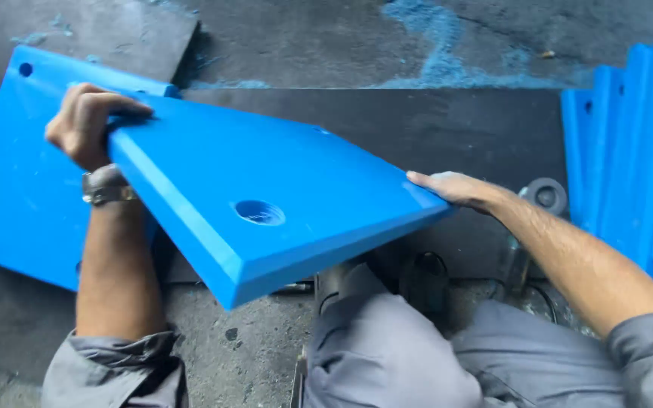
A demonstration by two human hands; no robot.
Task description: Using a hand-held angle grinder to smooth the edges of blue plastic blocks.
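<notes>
L hand [85, 121] clamped on far-left corner of blue plastic panel [266, 181] | R hand [455, 189] flat on its right corner, fingers not curled | panel tilted, held above floor [251, 347] over knees | 2nd blue panel [17, 189] flat beneath at left | blue panel stack [629, 151] at right

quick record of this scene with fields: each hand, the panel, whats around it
left hand: grips the far left corner of the blue panel
right hand: flat on the panel's right corner
blue panel: thick, bevelled edge, round recessed hole, held tilted above the floor
second blue panel: lies flat under the left side
stacked blue panels: at the right edge
wristwatch: left wrist
</notes>
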